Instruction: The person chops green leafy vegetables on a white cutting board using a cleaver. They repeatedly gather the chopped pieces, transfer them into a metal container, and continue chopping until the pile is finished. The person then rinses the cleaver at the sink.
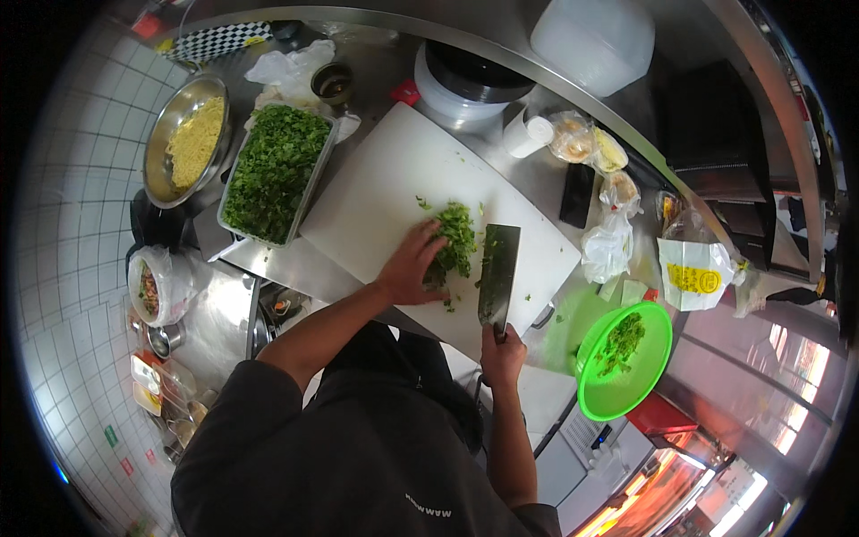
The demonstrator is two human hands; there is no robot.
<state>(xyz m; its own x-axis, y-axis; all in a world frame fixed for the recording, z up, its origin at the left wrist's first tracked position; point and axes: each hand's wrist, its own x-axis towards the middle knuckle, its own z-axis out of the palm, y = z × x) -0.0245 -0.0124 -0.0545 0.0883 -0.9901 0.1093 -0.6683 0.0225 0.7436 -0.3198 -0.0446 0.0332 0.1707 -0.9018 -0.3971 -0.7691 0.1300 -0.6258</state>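
A loose heap of chopped green herbs lies on a large white cutting board. Cupped against the heap's left side is my left hand, with thumb and fingertips spread around some of the herbs. My right hand grips the handle of a Chinese cleaver. The blade points away from me just right of the heap, its flat face up in view, with green bits stuck to it. A few scraps of herb are scattered about the board.
Left of the board stands a clear plastic tub of chopped herbs, beyond it a steel bowl of noodles. A green plastic basket holding some herbs is at the right. A black phone and plastic bags lie beyond the board's right edge.
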